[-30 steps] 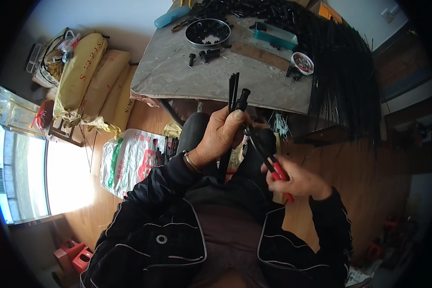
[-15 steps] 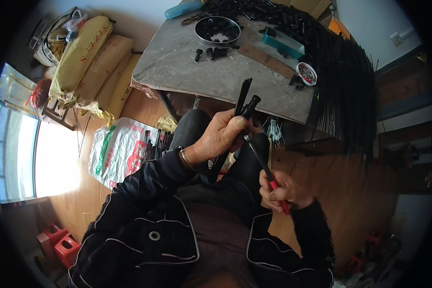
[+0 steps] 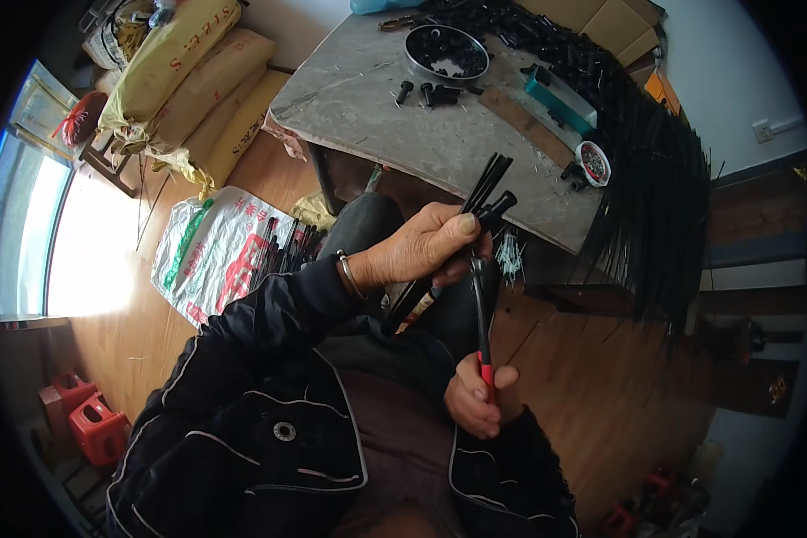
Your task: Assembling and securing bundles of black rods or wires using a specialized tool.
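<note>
My left hand [image 3: 421, 247] is closed around a bundle of thin black rods [image 3: 486, 181]. Beside them a thicker black piece with a knobbed end [image 3: 500, 208] sticks out past the thumb. The lower ends of the rods run down between my legs. My right hand [image 3: 477, 396] grips a long slim tool by its red handle [image 3: 486, 372]. The tool's dark shaft [image 3: 482, 314] points up, its metallic tip just below my left fingers. Whether the tip touches a rod, I cannot tell.
On the grey table [image 3: 350, 108] stand a metal bowl [image 3: 410, 67] of small black parts, a teal box [image 3: 560, 100] and a small white bowl [image 3: 606, 166]. Long black strands [image 3: 637, 215] hang off its right side. Sacks [image 3: 193, 103], a printed bag [image 3: 208, 255] and red stools [image 3: 97, 429] surround me.
My right hand has moved left with the tool, which now stands more upright. The left hand keeps hold of the rods. The whole view has shifted a little.
</note>
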Action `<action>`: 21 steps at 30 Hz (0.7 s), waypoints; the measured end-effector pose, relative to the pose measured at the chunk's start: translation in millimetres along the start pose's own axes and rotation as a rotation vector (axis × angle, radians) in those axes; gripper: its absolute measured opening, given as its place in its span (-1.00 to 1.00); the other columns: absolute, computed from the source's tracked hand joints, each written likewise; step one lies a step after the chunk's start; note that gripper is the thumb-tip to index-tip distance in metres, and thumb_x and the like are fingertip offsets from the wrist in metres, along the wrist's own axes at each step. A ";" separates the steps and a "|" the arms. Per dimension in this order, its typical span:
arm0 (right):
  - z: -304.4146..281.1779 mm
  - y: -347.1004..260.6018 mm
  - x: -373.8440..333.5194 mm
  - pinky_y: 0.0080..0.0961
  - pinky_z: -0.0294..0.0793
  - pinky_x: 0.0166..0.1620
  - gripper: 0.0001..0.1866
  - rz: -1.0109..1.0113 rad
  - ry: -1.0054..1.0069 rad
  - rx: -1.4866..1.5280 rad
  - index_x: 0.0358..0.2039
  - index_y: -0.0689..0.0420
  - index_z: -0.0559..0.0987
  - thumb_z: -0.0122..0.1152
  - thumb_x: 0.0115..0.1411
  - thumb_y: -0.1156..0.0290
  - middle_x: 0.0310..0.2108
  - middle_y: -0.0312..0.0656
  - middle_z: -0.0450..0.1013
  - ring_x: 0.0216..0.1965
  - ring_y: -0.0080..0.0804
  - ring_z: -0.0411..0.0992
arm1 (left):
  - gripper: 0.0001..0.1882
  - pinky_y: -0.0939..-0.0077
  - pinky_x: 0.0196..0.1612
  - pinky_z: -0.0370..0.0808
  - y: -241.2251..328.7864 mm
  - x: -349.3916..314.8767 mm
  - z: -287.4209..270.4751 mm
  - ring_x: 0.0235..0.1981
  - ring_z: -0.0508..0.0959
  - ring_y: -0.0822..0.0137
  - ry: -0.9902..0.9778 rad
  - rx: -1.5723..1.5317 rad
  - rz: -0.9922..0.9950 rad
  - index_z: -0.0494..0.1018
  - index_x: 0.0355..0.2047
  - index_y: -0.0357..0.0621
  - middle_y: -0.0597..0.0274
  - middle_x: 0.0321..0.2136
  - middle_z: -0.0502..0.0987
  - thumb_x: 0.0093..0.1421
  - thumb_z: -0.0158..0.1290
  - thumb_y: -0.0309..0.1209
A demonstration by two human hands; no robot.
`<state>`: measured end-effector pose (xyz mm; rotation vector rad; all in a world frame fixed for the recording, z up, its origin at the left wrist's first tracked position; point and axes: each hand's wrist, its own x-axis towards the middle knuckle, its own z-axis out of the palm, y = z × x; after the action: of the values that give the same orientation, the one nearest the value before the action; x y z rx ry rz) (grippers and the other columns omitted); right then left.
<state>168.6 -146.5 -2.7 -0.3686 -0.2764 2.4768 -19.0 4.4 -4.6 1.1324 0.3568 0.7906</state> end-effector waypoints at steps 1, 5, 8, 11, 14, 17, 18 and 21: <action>-7.0 -4.0 -2.6 -0.62 0.26 -0.76 -0.51 0.070 -0.118 -0.039 -0.53 0.08 0.37 0.30 0.07 -0.09 -0.83 -0.31 0.28 -0.82 -0.48 0.30 | -0.32 0.70 -0.67 0.20 -0.6 -0.1 1.4 -0.75 0.29 0.59 -0.024 -0.021 -0.004 0.45 -0.35 -0.26 0.40 -0.72 0.31 0.27 -0.20 0.22; 25.0 -47.6 -5.8 -0.56 0.45 -0.46 -0.64 0.227 0.469 -0.757 -0.15 0.16 0.40 0.32 0.10 0.37 -0.49 -0.20 0.46 -0.57 -0.47 0.44 | -0.47 0.67 -0.71 0.19 -2.3 1.9 6.9 -0.78 0.29 0.57 0.112 0.021 0.012 0.43 -0.38 -0.25 0.38 -0.77 0.30 0.36 -0.19 0.03; 27.7 -36.9 4.4 -0.54 0.46 -0.28 -0.52 -0.071 0.654 -1.246 0.04 0.20 0.32 0.14 0.07 0.57 -0.36 -0.16 0.43 -0.43 -0.50 0.43 | -0.46 0.67 -0.73 0.18 -3.0 1.8 4.7 -0.80 0.28 0.57 0.175 0.039 -0.003 0.44 -0.39 -0.25 0.38 -0.77 0.30 0.36 -0.19 0.03; 16.3 -28.0 5.6 -0.58 0.44 -0.34 -0.64 -0.436 0.759 -1.683 0.01 0.25 0.36 0.10 0.18 0.53 -0.42 -0.23 0.41 -0.50 -0.55 0.38 | -0.46 0.66 -0.73 0.18 -1.6 3.1 -2.5 -0.80 0.28 0.56 0.185 0.021 -0.003 0.44 -0.39 -0.24 0.37 -0.77 0.30 0.36 -0.19 0.04; 34.9 -26.9 6.0 -0.60 0.44 -0.48 -0.60 0.023 0.642 -0.910 -0.01 0.34 0.36 0.02 0.34 0.25 -0.51 -0.22 0.43 -0.61 -0.54 0.39 | -0.45 0.66 -0.73 0.19 -2.9 3.6 -2.9 -0.81 0.29 0.55 0.156 0.003 -0.032 0.44 -0.39 -0.25 0.37 -0.78 0.30 0.36 -0.20 0.05; 45.1 -41.3 0.4 -0.58 0.50 -0.44 -0.50 0.109 0.506 -0.773 0.03 0.39 0.34 0.00 0.34 0.16 -0.44 -0.12 0.49 -0.54 -0.48 0.46 | -0.43 0.66 -0.74 0.20 -1.5 3.5 -3.5 -0.81 0.30 0.54 0.143 0.043 0.002 0.44 -0.39 -0.26 0.37 -0.78 0.30 0.35 -0.21 0.06; 51.2 -46.7 0.9 -0.51 0.54 -0.36 -0.41 0.139 0.539 -0.803 0.10 0.43 0.27 0.00 0.33 0.11 -0.31 0.01 0.50 -0.46 -0.39 0.51 | -0.42 0.66 -0.74 0.20 -2.8 5.8 -4.2 -0.81 0.30 0.54 0.131 0.031 0.000 0.44 -0.38 -0.26 0.36 -0.78 0.30 0.35 -0.21 0.07; 62.2 -45.1 7.8 -0.42 0.55 -0.28 -0.38 0.065 0.554 -0.704 0.16 0.42 0.19 0.01 0.32 0.15 -0.21 0.09 0.47 -0.40 -0.32 0.52 | -0.41 0.66 -0.74 0.20 -4.8 8.3 -6.4 -0.81 0.30 0.54 0.107 -0.009 -0.016 0.44 -0.38 -0.27 0.35 -0.78 0.31 0.35 -0.22 0.09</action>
<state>166.8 -112.9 66.9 -1.3321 -0.8986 2.1493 -15.5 13.7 -10.4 1.0802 0.4506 0.8404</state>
